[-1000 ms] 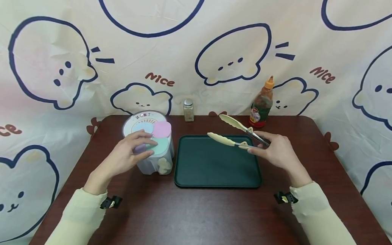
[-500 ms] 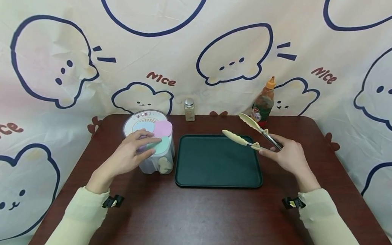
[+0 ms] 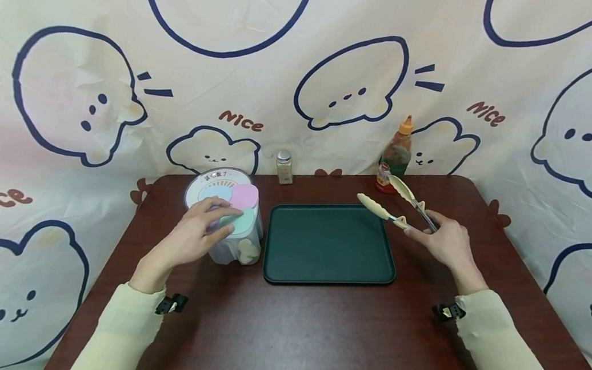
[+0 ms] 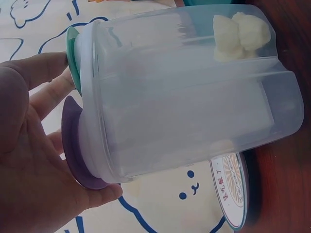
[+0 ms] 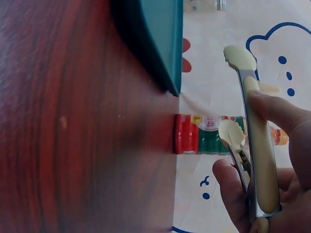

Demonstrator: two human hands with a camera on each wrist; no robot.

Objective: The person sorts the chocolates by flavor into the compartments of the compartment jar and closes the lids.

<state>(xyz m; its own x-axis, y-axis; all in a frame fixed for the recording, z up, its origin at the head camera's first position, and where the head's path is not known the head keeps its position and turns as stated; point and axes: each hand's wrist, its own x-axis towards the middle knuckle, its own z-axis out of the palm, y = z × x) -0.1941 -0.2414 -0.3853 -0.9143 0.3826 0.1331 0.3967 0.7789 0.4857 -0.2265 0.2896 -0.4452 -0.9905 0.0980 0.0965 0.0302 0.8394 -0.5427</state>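
A clear storage container point(image 4: 184, 102) with pastel lids stands at the table's left, and pale lumps point(image 4: 241, 35) lie inside it. My left hand point(image 3: 192, 229) rests across its top, fingers spread over the green lid point(image 3: 242, 222) and the purple lid point(image 4: 73, 141). My right hand point(image 3: 446, 241) grips metal tongs point(image 5: 262, 145) with cream tips, thumb on one arm and fingers on the other. The tong arms stand apart with nothing between them. They hang in the air past the right end of the dark green tray point(image 3: 330, 245).
A sauce bottle point(image 3: 396, 157) with an orange cap stands at the back right, close behind the tongs in the head view. A small glass shaker point(image 3: 284, 167) is at the back edge. Behind the container leans a round printed disc point(image 3: 192, 191).
My right hand has carried the tongs to the right and slightly toward me, from over the tray to beyond its right end. My left hand stays on the container.
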